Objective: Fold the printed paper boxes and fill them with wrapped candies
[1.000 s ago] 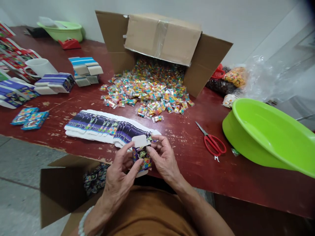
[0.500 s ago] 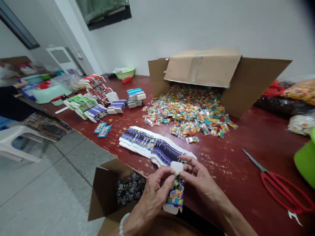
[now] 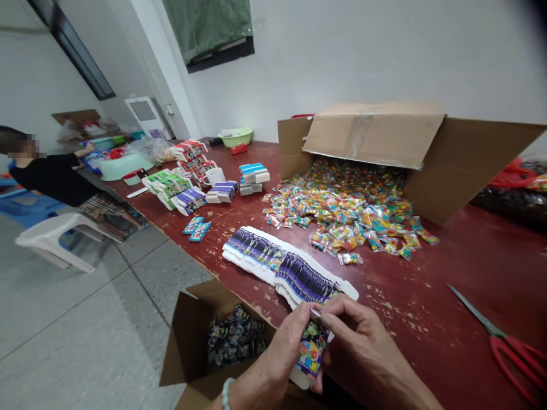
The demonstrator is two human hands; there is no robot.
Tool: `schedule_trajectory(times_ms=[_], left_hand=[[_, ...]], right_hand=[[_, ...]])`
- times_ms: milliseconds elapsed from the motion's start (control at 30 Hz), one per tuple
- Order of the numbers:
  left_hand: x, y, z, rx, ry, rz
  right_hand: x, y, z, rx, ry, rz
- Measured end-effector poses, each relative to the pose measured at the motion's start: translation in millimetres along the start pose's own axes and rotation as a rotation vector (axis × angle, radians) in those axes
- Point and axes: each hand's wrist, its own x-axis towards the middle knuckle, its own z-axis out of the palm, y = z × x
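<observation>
Small printed box: I have it (image 3: pixel 311 348) tilted between both hands at the near edge of the counter (image 3: pixel 401 319), beside the row of flat boxes (image 3: pixel 256 250).
Left hand: it (image 3: pixel 277 357) is clamped around the box's side, thumb near the top.
Right hand: it (image 3: pixel 363 337) has thumb and forefinger pinched at the box's top end; I cannot tell whether the two hands touch each other.
Top flap: half a second ago it stood up white above the box; now I get only a thin pale edge (image 3: pixel 315 312), so I judge this end is being folded in and is near closing.
Lower flap: it (image 3: pixel 300 378) still juts out, so I take that end as unfinished.
View: my feed has swung left since a second ago; the big green basin is out of frame and a co-worker (image 3: pixel 55 179) is in it.
Hidden: the box's back and inside are lost to me behind the fingers, so I cannot tell whether it holds anything.
Cut off: the handles of the scissors (image 3: pixel 492 328) run out at the right edge.
Hard to read: the print on the dark packets (image 3: pixel 235 339) in the floor carton (image 3: pixel 183 336).
</observation>
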Motion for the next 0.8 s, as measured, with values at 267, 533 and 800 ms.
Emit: schedule_trajectory(times_ms=[267,533,800], left_hand=[[-6.3,22.3,-3.9,0.331,-0.087,0.124],[-16.4,41.0,3.2,0.394,-0.111,0.169],[-17.8,30.3,-3.2,0.394,-0.112,0.088]], right_hand=[[15.4,6.7,-6.0,0.114,0.005,0.059],[1.8,2.9,6.8,0.07,0.071,0.005],[2.7,14.4,8.8,0.042,0.1,0.006]])
